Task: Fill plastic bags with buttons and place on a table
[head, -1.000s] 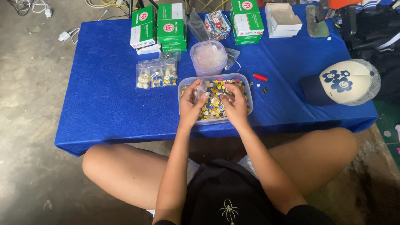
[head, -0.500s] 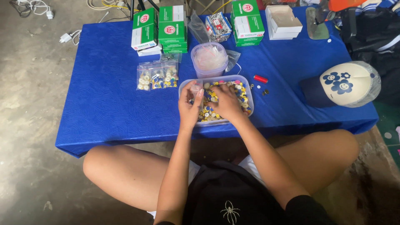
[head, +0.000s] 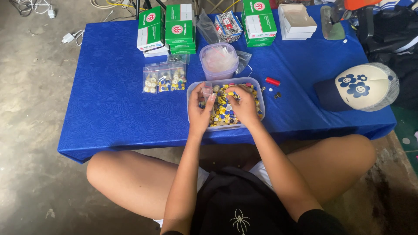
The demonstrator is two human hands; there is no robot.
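1. Tray [head: 191, 114]: clear, rectangular, filled with yellow, blue and white caps [head: 222, 111]; at the worktop [head: 109, 100] front edge, centre.
2. Left hand [head: 201, 114]: fingers grasping a small clear bag [head: 207, 90] over the tray's left end.
3. Right hand [head: 244, 106]: fingers curled down among the caps.
4. Lidded tub [head: 219, 61]: just behind the tray.

Bare left hand [head: 201, 114] + right hand [head: 244, 106], no gloves, no rings or watch visible. Forearms bare, black short sleeve edge at right elbow. Black top w/ small white spider print [head: 240, 221] at chest. Light/white shorts [head: 202, 176] showing at thighs. Legs bare, knees uncovered.
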